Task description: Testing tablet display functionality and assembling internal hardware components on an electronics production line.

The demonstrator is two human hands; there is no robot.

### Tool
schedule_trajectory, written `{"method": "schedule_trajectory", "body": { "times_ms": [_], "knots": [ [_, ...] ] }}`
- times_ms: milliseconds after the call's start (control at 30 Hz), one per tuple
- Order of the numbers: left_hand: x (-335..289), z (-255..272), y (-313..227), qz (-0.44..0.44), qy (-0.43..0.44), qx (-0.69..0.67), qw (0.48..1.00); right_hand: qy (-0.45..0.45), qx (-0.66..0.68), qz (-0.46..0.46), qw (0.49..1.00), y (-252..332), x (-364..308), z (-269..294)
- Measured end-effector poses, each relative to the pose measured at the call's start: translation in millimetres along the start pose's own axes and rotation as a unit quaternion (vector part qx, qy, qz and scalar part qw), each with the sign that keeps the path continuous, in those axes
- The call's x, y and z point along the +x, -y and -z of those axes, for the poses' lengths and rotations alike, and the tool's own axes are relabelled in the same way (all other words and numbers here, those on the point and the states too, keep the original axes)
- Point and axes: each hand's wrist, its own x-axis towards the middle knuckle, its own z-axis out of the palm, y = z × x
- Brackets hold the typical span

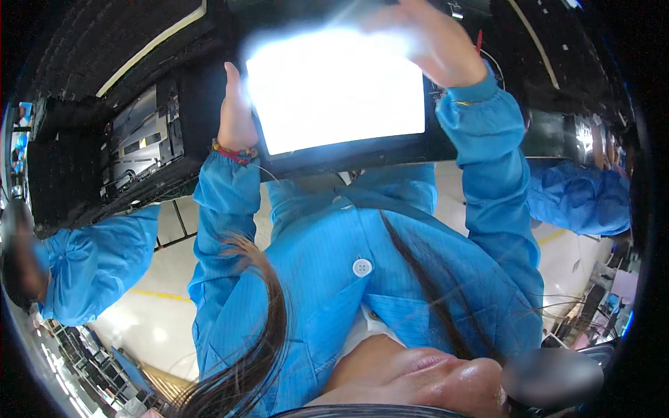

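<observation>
A rectangular panel (pixel 338 94) glows solid white in front of me, with a dark border below it. My left hand (pixel 237 115) stands upright at its left edge, one digit stretched away from me. Glare washes out the other fingers, so whether they touch the edge is unclear. My right hand (pixel 442 45) is at the panel's far right corner, fingers reaching left and partly lost in the bright light. Nothing is visible in that hand.
Left of the panel, a metal-and-black frame-like unit (pixel 143 143) lies on the dark bench. Other people in blue workwear are at both sides, a blue sleeve (pixel 104 261) at left and another (pixel 582 198) at right. A thin red object (pixel 479 42) stands beyond my right wrist.
</observation>
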Motion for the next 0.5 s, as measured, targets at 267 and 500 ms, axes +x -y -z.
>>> {"method": "schedule_trajectory", "body": {
  "times_ms": [267,500],
  "knots": [
    [-4.4,-2.9,-2.5,0.007,-0.072,0.039,0.997,-0.151,-0.582,0.396,0.694,-66.7,-52.2,8.4],
    [1.9,21.2,2.8,-0.007,-0.04,-0.027,0.999,0.11,-0.676,0.431,0.588,-110.3,-81.1,2.1]
  ]
}}
